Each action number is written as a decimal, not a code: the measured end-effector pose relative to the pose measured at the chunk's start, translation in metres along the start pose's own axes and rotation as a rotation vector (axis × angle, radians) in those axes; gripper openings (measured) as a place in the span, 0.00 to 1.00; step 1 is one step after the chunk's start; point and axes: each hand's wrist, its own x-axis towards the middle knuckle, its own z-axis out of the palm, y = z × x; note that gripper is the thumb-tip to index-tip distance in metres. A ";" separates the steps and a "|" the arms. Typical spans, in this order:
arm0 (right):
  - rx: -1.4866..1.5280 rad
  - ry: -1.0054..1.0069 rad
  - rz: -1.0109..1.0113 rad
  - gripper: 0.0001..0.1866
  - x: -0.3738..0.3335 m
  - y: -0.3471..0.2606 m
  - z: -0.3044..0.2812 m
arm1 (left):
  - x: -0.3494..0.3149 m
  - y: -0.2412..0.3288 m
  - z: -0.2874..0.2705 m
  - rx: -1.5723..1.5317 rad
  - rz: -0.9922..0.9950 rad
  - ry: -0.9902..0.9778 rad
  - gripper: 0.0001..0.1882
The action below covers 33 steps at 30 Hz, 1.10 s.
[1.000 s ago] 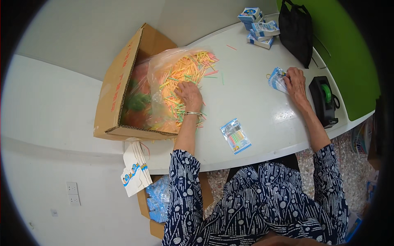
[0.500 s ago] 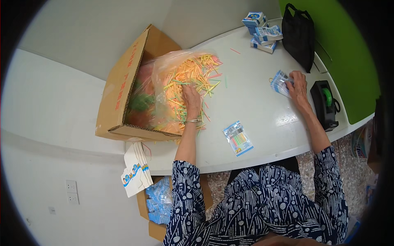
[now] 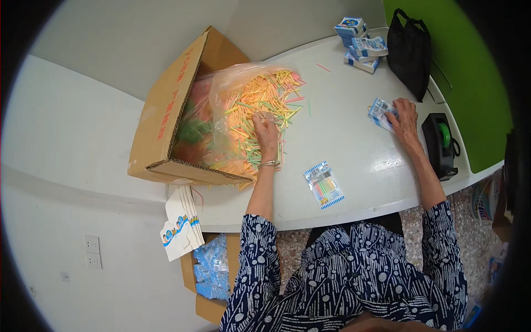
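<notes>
My left hand (image 3: 266, 136) is in a loose heap of thin pastel sticks (image 3: 249, 102), orange, yellow, pink and green. Its fingers are curled in among them; what lies inside the fingers is partly hidden. The heap spills from a clear plastic bag (image 3: 221, 88) at the mouth of a tipped cardboard box (image 3: 160, 119). Farther right, my right hand (image 3: 406, 122) has its thumb over the edge of a blue-and-white clear packet (image 3: 380, 113), fingers bent beside it. Between my arms lies a similar packet (image 3: 323, 185) with a row of coloured sticks inside.
Small blue-and-white boxes (image 3: 362, 47) are piled at the back right beside a black bag (image 3: 409, 52). A black tape dispenser (image 3: 438, 146) stands by the right edge. Folded white cartons (image 3: 180, 224) hang at the front left, above an open box of blue packets (image 3: 212, 271).
My left hand's fingers have drawn in and its wrist has turned slightly within the heap. My right hand stays at the packet. The whole view has shifted a little.
</notes>
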 end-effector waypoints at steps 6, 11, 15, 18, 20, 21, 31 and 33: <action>-0.007 -0.080 0.032 0.11 0.001 0.001 -0.005 | -0.003 0.005 0.005 -0.009 0.072 0.010 0.10; 0.035 -0.007 0.013 0.08 0.001 0.008 0.000 | -0.003 0.006 0.003 0.073 0.159 -0.020 0.10; -0.011 0.027 0.042 0.06 0.002 0.003 -0.004 | -0.003 0.009 0.004 0.025 0.153 0.001 0.09; -0.080 0.218 -0.039 0.06 0.004 -0.005 -0.012 | -0.001 0.016 0.003 -0.008 0.144 0.037 0.10; -0.059 0.271 -0.021 0.06 0.008 -0.007 -0.019 | 0.002 0.019 -0.003 -0.024 0.145 0.062 0.10; -0.061 0.270 -0.022 0.06 0.010 -0.008 -0.024 | 0.002 0.023 -0.003 -0.026 0.119 0.063 0.10; 0.927 -0.421 0.407 0.11 0.020 -0.088 -0.027 | 0.012 0.040 -0.021 0.023 0.043 0.005 0.12; 0.917 -0.565 0.337 0.09 0.019 -0.106 -0.018 | 0.012 0.043 -0.024 0.092 0.047 -0.026 0.12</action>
